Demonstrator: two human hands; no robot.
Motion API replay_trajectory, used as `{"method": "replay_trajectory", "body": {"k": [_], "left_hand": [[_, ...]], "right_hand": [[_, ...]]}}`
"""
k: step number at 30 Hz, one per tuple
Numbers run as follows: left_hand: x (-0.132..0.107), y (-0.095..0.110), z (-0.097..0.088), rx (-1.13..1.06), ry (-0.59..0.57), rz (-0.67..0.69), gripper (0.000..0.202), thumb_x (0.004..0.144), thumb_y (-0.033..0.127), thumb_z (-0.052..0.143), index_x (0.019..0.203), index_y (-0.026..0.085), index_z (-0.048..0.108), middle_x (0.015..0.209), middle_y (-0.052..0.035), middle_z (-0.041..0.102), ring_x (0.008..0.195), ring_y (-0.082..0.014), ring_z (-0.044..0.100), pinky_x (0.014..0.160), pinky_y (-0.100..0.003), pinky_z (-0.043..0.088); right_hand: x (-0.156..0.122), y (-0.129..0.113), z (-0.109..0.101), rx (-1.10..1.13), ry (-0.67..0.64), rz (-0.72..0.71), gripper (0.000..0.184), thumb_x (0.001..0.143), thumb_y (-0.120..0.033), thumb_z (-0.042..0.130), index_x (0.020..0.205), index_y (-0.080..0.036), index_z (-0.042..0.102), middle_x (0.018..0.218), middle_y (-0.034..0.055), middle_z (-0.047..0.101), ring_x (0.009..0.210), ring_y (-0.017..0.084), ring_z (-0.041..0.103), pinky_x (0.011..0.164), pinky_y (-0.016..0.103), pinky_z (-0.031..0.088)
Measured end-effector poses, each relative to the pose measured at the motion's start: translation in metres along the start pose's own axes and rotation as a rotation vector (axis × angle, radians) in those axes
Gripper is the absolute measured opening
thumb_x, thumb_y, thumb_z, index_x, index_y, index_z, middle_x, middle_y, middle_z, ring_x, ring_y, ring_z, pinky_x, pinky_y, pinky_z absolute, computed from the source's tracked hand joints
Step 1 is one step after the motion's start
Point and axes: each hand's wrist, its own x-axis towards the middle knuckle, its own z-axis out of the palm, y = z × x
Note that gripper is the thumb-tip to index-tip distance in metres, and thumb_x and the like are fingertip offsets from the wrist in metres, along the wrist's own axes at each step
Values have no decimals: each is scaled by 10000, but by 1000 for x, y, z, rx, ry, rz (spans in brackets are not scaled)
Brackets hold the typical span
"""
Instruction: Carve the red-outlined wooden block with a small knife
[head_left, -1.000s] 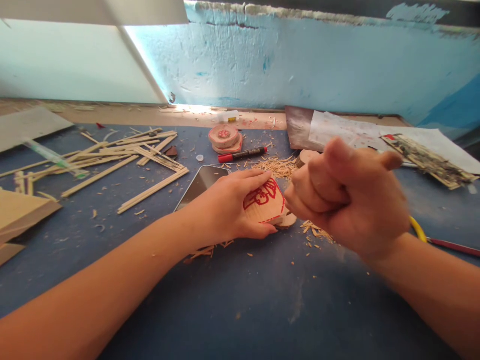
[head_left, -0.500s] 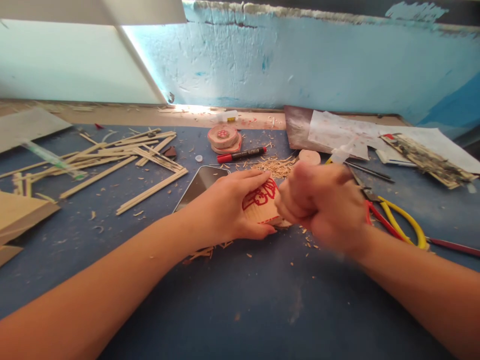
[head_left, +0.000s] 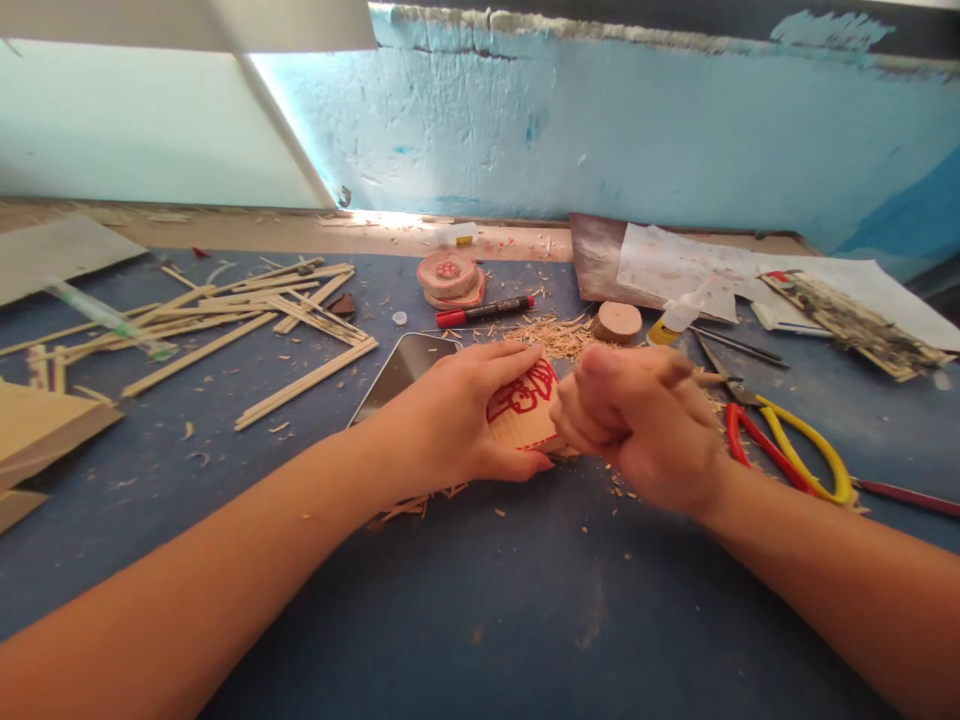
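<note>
My left hand point(head_left: 450, 420) is wrapped over a flat wooden piece point(head_left: 527, 410) with a red drawing on it, pressing it to the blue table point(head_left: 420, 610). My right hand point(head_left: 645, 425) is a closed fist right against the piece's right edge; what it grips is hidden inside the fingers. Wood shavings point(head_left: 559, 335) lie just behind the piece and more are scattered under my right hand.
A phone point(head_left: 401, 368) lies left of my left hand. Behind are a red marker point(head_left: 484, 310), stacked wooden discs point(head_left: 450, 278) and a plain wooden disc point(head_left: 618, 322). Red and yellow pliers point(head_left: 780, 450) lie to the right, wooden sticks point(head_left: 225, 320) to the left, papers point(head_left: 697, 265) at the back right.
My right fist has come down and left from a raised position to the wooden piece's edge, uncovering the pliers and the plain disc. My left hand has stayed on the piece.
</note>
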Motion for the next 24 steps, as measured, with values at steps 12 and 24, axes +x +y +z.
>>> {"method": "replay_trajectory", "body": {"k": [12, 24], "left_hand": [[-1, -3, 1, 27, -7, -16, 963, 701, 456, 953, 1553, 148, 626, 1642, -183, 568, 1474, -416, 583, 1293, -593, 435], [0, -3, 2, 3, 6, -6, 866, 689, 420, 955, 1469, 155, 689, 1600, -173, 609, 1452, -420, 598, 1267, -572, 470]], "right_hand": [[1, 2, -3, 21, 21, 9, 624, 1112, -370, 567, 546, -209, 361, 497, -61, 283, 432, 82, 194, 415, 288, 222], [-2, 11, -4, 5, 3, 11, 594, 1116, -327, 558, 550, -215, 417, 493, -64, 291, 437, 87, 234, 443, 310, 235]]}}
